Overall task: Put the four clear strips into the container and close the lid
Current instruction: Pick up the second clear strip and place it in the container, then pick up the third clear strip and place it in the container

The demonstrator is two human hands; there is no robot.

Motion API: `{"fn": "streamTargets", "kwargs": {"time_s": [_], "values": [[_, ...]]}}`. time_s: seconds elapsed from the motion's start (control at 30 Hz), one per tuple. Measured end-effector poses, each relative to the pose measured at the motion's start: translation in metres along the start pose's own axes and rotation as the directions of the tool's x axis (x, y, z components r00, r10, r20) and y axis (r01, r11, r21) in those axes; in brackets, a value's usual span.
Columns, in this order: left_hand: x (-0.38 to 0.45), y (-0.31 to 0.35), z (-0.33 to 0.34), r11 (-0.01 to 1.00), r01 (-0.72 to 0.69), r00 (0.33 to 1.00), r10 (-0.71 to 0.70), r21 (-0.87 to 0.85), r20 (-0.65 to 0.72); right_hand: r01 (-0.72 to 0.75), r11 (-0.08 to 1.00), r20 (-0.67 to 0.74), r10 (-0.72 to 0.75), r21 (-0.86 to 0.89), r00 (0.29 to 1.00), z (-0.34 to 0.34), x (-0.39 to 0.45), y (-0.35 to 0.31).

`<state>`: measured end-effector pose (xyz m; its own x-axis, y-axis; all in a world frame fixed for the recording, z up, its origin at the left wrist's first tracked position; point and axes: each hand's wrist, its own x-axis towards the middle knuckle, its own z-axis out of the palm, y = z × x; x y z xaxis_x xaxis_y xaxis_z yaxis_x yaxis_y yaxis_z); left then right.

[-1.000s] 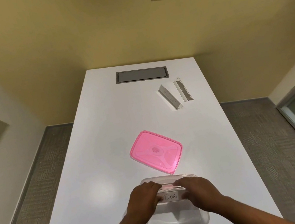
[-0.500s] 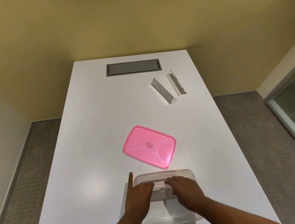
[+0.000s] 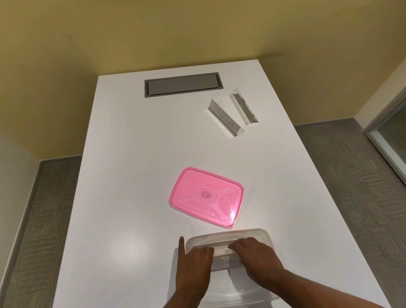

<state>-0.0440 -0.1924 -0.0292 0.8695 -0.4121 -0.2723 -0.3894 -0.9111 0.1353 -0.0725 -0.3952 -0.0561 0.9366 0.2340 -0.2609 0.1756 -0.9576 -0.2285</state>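
So both hands are down over the clear container, which sits at the near end of the white surface. Left hand rests on the container's left side with its index finger stuck out straight past the far-left corner, other fingers curled. Right hand is curled over the right side. Between them they're pinching a clear strip with handwriting on it, laid across the container's opening; there's another clear piece just beyond it between the fingertips, but I can't tell if that's a second strip or part of the rim. The pink lid lies flat just beyond the container, turned at an angle, its near corner almost at the container's far edge. Two more clear strips lie side by side well beyond the lid, off to the right, apart from each other. Further back from the container there's a grey cable hatch set in the surface.
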Motion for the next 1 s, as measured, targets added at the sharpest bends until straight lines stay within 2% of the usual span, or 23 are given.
{"fn": "streamTargets", "kwargs": {"time_s": [0.13, 0.27, 0.37, 0.5, 0.63, 0.8, 0.93, 1.0], "values": [[-0.002, -0.003, 0.001, 0.998, -0.054, 0.998, 0.054, 0.010, 0.024, 0.000, 1.000, -0.029, 0.000, 0.007, 1.000, 0.002, -0.004, 0.003], [-0.009, -0.003, -0.001, 0.995, -0.098, 0.992, 0.096, -0.025, -0.087, -0.030, 0.999, -0.051, 0.031, 0.023, 0.998, 0.001, -0.006, 0.001], [-0.011, -0.006, -0.011, 0.988, -0.141, 0.980, 0.129, -0.071, -0.151, -0.053, 0.993, -0.114, 0.065, 0.102, 0.991, -0.005, -0.008, -0.001], [-0.003, -0.015, -0.023, 0.981, -0.182, 0.946, 0.156, -0.067, -0.286, -0.002, 0.977, -0.233, 0.053, 0.211, 0.971, -0.026, -0.006, 0.002], [0.016, -0.029, -0.044, 0.977, -0.083, 0.930, 0.005, -0.198, -0.368, 0.001, 0.943, -0.312, 0.110, 0.334, 0.944, -0.053, 0.013, 0.008], [0.038, -0.066, -0.050, 0.917, 0.169, 0.909, -0.287, -0.361, -0.303, -0.060, 0.889, -0.290, 0.211, 0.453, 0.934, -0.083, 0.052, 0.018], [0.066, -0.094, -0.044, 0.880, 0.270, 0.903, -0.372, -0.392, -0.214, -0.203, 0.693, -0.145, 0.408, 0.692, 0.901, -0.104, 0.094, 0.033], [0.083, -0.104, -0.045, 0.864, 0.309, 0.901, -0.400, -0.398, -0.168, -0.249, 0.605, -0.084, 0.467, 0.756, 0.880, -0.111, 0.114, 0.039]]}}
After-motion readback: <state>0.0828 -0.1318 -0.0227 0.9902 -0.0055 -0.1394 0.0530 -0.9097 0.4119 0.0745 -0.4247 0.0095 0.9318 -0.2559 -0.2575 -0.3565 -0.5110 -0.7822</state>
